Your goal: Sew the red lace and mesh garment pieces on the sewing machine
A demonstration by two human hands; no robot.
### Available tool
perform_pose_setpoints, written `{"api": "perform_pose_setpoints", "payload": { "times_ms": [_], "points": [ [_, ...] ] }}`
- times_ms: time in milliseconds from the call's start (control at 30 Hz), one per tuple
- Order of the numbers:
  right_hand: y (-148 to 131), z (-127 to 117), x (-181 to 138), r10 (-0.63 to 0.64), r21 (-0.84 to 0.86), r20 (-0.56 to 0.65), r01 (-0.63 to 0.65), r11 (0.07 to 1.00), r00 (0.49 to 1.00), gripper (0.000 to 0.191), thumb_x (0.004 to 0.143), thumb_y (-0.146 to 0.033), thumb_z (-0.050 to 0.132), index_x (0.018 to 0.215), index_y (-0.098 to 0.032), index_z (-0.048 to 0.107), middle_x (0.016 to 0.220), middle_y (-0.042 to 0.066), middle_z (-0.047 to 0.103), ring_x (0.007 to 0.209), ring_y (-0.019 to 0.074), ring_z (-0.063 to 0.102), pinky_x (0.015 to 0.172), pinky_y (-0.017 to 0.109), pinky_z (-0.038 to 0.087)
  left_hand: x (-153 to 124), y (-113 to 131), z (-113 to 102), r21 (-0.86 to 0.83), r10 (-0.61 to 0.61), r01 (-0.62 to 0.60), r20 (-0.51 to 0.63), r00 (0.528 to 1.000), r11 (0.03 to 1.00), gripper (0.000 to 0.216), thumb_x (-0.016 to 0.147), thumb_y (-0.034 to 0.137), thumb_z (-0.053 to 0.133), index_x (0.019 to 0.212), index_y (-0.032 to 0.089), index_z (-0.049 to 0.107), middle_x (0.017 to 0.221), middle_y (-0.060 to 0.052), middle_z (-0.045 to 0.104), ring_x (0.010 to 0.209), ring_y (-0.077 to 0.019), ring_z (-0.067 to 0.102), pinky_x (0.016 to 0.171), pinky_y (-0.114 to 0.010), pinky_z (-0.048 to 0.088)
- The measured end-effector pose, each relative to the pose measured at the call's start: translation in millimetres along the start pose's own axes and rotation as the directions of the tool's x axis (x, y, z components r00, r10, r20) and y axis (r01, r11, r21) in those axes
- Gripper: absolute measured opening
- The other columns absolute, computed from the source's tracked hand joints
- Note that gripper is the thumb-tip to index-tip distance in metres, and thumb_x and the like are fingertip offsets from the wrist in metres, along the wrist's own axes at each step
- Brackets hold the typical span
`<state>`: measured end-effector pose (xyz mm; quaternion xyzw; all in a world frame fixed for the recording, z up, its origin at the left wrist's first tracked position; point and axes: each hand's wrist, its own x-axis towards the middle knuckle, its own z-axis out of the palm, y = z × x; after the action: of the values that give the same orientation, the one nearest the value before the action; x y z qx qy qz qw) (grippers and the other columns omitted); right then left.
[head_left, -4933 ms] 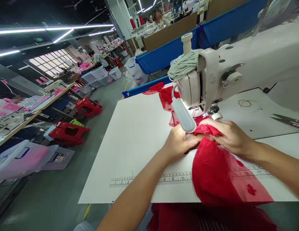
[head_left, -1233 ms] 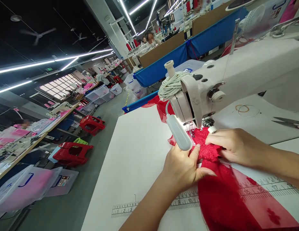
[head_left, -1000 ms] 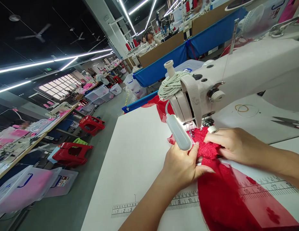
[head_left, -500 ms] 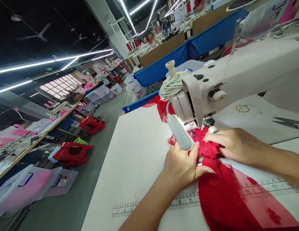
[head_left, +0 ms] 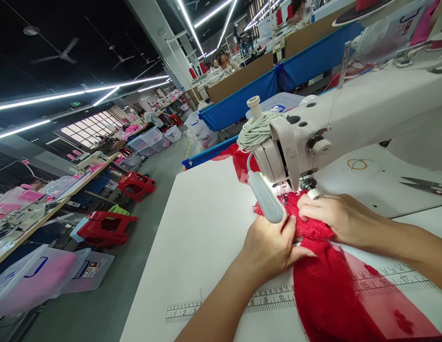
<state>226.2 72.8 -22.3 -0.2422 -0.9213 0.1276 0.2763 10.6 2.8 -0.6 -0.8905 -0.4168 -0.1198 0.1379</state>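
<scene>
Red lace fabric lies under the needle area of a white sewing machine. From the left, my left hand grips the lace edge, its thumb stretched out over the fabric; a small grey lamp hides some of its fingers. On the other side my right hand has its fingers curled down onto the lace, close below the machine's head. A wider red piece with a sheer mesh part hangs from the lace toward me over the table.
A printed ruler scale runs along the white table. Scissors and thin elastic loops lie on the right. Red stools and plastic bins stand left, beyond the table edge. People sit at machines farther back.
My right hand has shifted a little, its fingers now more curled on the lace, which spreads slightly further right. My left hand stays nearly in place. The view has tilted slightly.
</scene>
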Motion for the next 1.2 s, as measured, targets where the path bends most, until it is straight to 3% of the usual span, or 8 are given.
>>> {"api": "perform_pose_setpoints", "payload": {
  "times_ms": [67, 167, 333, 467, 667, 1000, 1200],
  "points": [
    [-1, 1, 1, -0.008, 0.009, -0.032, 0.008, 1.000, 0.999, 0.032, 0.096, -0.032, 0.056, 0.071, -0.023, 0.039, 0.071, -0.001, 0.050, 0.056, 0.0138, 0.039, 0.052, 0.028, 0.022, 2, -1, -1, -0.047, -0.004, 0.005, 0.032, 0.999, 0.999, 0.070, 0.102, 0.069, 0.028, 0.104, 0.013, 0.070, 0.081, -0.008, 0.065, 0.068, -0.0189, 0.059, 0.055, -0.031, 0.048],
    [-2, 2, 1, 0.005, 0.000, -0.056, -0.005, 1.000, 0.998, 0.033, 0.099, -0.035, 0.054, 0.072, -0.023, 0.038, 0.072, 0.000, 0.050, 0.060, 0.0147, 0.041, 0.053, 0.028, 0.024, 2, -1, -3, -0.081, -0.022, 0.026, 0.044, 0.999, 0.996, 0.069, 0.105, 0.065, 0.026, 0.120, 0.011, 0.066, 0.082, -0.008, 0.066, 0.069, -0.0193, 0.060, 0.054, -0.030, 0.049],
    [-3, -1, 2, 0.021, -0.002, 0.027, -0.021, 1.000, 0.999, 0.031, 0.095, -0.030, 0.057, 0.072, -0.023, 0.036, 0.072, -0.001, 0.049, 0.059, 0.0142, 0.040, 0.053, 0.028, 0.025, -1, 2, -4, -0.044, -0.017, 0.017, -0.006, 1.000, 0.999, 0.069, 0.104, 0.065, 0.030, 0.120, 0.010, 0.068, 0.090, -0.011, 0.069, 0.068, -0.0206, 0.061, 0.053, -0.032, 0.051],
    [-1, 0, 3, 0.013, -0.024, 0.004, -0.013, 1.000, 1.000, 0.026, 0.088, -0.020, 0.055, 0.072, -0.024, 0.035, 0.068, -0.002, 0.045, 0.057, 0.0145, 0.036, 0.052, 0.028, 0.022, -4, 7, -1, 0.039, 0.004, 0.000, -0.117, 0.993, 0.999, 0.068, 0.102, 0.065, 0.037, 0.119, 0.008, 0.070, 0.108, -0.019, 0.072, 0.076, -0.0234, 0.064, 0.059, -0.034, 0.055],
    [-3, 2, 2, 0.023, -0.063, -0.009, -0.023, 0.998, 1.000, 0.024, 0.079, -0.010, 0.049, 0.073, -0.025, 0.031, 0.071, -0.001, 0.044, 0.060, 0.0160, 0.034, 0.054, 0.029, 0.022, -6, 11, 0, 0.073, -0.002, 0.010, -0.111, 0.994, 0.997, 0.065, 0.101, 0.063, 0.042, 0.117, 0.008, 0.072, 0.103, -0.018, 0.073, 0.072, -0.0225, 0.062, 0.060, -0.034, 0.056],
    [-11, -8, 4, 0.102, -0.120, 0.048, -0.096, 0.988, 0.994, 0.024, 0.084, -0.009, 0.046, 0.072, -0.024, 0.032, 0.073, 0.000, 0.047, 0.063, 0.0163, 0.038, 0.057, 0.029, 0.025, -4, 10, -2, 0.097, 0.018, -0.007, -0.114, 0.993, 0.995, 0.068, 0.100, 0.067, 0.041, 0.119, 0.009, 0.072, 0.110, -0.020, 0.073, 0.081, -0.0238, 0.064, 0.067, -0.034, 0.057],
    [-10, -6, 4, 0.129, -0.160, 0.042, -0.121, 0.980, 0.991, 0.025, 0.087, -0.008, 0.047, 0.072, -0.023, 0.035, 0.073, 0.000, 0.047, 0.062, 0.0156, 0.037, 0.057, 0.029, 0.023, -3, 8, -2, 0.061, 0.003, 0.006, -0.146, 0.989, 0.998, 0.079, 0.100, 0.071, 0.028, 0.117, 0.008, 0.072, 0.106, -0.019, 0.073, 0.079, -0.0234, 0.063, 0.068, -0.035, 0.056]
  ]
}}
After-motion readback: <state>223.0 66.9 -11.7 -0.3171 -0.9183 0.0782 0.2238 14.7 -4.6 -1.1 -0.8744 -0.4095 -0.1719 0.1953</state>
